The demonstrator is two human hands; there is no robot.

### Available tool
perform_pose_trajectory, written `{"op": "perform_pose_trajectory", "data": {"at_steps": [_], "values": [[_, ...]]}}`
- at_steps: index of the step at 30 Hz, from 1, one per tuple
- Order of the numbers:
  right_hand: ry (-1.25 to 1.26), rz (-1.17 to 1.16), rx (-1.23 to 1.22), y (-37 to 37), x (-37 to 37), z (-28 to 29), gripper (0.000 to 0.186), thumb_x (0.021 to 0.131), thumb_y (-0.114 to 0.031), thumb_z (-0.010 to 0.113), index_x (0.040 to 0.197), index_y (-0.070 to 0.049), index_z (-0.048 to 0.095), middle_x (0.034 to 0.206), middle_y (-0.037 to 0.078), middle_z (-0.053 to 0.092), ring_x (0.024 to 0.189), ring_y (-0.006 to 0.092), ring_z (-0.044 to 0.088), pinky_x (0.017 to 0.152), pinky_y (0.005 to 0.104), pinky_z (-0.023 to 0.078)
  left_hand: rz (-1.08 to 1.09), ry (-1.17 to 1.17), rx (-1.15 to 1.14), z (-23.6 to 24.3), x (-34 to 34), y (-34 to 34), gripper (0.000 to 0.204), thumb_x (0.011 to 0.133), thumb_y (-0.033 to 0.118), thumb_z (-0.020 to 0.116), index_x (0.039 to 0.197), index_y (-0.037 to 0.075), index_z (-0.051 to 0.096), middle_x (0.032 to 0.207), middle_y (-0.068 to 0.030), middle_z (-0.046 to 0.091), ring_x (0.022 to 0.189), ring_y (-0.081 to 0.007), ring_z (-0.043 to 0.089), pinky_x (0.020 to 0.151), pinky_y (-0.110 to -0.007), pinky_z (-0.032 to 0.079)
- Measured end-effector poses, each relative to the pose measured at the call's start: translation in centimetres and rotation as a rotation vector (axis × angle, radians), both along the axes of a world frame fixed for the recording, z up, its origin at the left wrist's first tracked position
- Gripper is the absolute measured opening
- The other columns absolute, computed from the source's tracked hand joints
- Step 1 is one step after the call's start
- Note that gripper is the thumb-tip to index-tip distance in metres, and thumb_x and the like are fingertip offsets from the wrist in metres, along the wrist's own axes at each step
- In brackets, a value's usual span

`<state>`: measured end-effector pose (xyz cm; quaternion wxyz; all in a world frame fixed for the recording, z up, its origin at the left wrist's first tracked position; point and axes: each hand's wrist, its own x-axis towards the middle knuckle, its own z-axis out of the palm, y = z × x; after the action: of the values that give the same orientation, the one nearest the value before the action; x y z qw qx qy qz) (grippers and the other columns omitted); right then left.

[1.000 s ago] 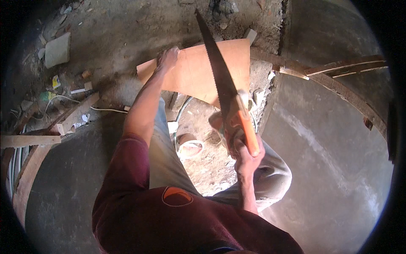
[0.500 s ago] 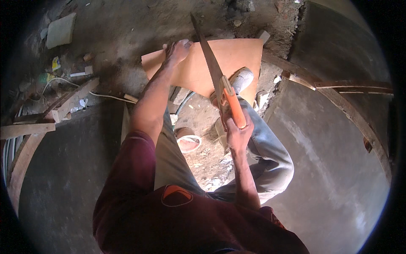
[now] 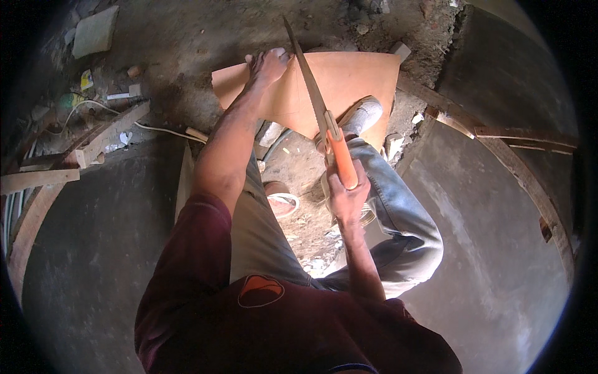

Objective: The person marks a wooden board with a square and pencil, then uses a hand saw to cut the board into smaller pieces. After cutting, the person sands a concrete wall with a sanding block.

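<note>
You are mid-cut on the plywood sheet (image 3: 349, 81), as I judge it: the hand saw (image 3: 317, 106) lies slanted across the sheet with its teeth on the wood. The next stroke likely calls for a straight, steady push along the same line while the sheet stays pinned.

Nearest you, your right hand (image 3: 346, 198) is closed tight round the saw's orange handle (image 3: 342, 159), just short of the sheet's near edge. A shoe (image 3: 361, 115) is planted on that near edge, beside the blade. Farther out, your left hand (image 3: 269, 64) presses down with fingers spread on the sheet's far left corner, holding nothing. The sheet itself rests on the rubble-strewn ground ahead of your knees.
</note>
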<state>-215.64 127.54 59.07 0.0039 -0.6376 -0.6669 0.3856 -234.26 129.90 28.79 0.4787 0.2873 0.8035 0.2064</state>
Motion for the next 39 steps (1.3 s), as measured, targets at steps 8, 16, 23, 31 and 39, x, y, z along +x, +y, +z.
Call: {"op": "perform_pose_trajectory", "data": {"at_steps": [8,16,23,31,39], "values": [[-0.029,0.052,-0.072,-2.4,0.9,2.4,0.016,0.078,-0.007,0.069,0.089,0.001,0.061,0.072,0.011,0.062,0.063,0.0179,0.058,0.063,0.0319,0.048,0.043,0.073,-0.026,-1.0,0.7,-0.1,0.029,0.095,0.028,0.047,0.106,0.017,0.071,0.112,-0.0140,0.070,0.109,-0.0358,0.063,0.097,-0.051,0.035],[-0.107,0.064,-0.145,-3.5,0.2,5.1,0.008,0.080,-0.004,0.064,0.085,0.000,0.059,0.067,0.007,0.059,0.058,0.0134,0.054,0.059,0.0283,0.047,0.032,0.060,-0.051,0.6,0.5,0.2,0.026,0.094,0.027,0.050,0.104,0.019,0.072,0.109,-0.0125,0.071,0.107,-0.0327,0.065,0.097,-0.049,0.035],[-0.063,0.067,-0.085,-0.1,-2.1,-0.6,0.014,0.071,-0.004,0.068,0.081,-0.002,0.058,0.071,0.016,0.063,0.062,0.0282,0.062,0.064,0.0371,0.050,0.049,0.105,-0.072,1.0,0.7,0.4,0.026,0.094,0.028,0.050,0.104,0.018,0.071,0.111,-0.0114,0.071,0.109,-0.0324,0.064,0.098,-0.052,0.035],[-0.055,0.053,-0.127,-1.9,-1.2,5.4,0.013,0.073,-0.004,0.065,0.082,0.002,0.057,0.069,0.013,0.061,0.063,0.0208,0.059,0.064,0.0351,0.049,0.045,0.019,-0.091,1.6,0.0,0.6,0.029,0.095,0.030,0.050,0.109,0.016,0.070,0.116,-0.0134,0.069,0.112,-0.0345,0.062,0.100,-0.052,0.035],[-0.074,0.054,-0.127,1.0,-3.5,-2.0,0.015,0.074,-0.005,0.066,0.084,0.002,0.059,0.069,0.013,0.060,0.063,0.0236,0.058,0.065,0.0359,0.048,0.029,0.082,-0.068,1.6,0.6,0.5,0.028,0.095,0.026,0.048,0.107,0.014,0.071,0.111,-0.0155,0.069,0.105,-0.0376,0.064,0.094,-0.052,0.043]]}}
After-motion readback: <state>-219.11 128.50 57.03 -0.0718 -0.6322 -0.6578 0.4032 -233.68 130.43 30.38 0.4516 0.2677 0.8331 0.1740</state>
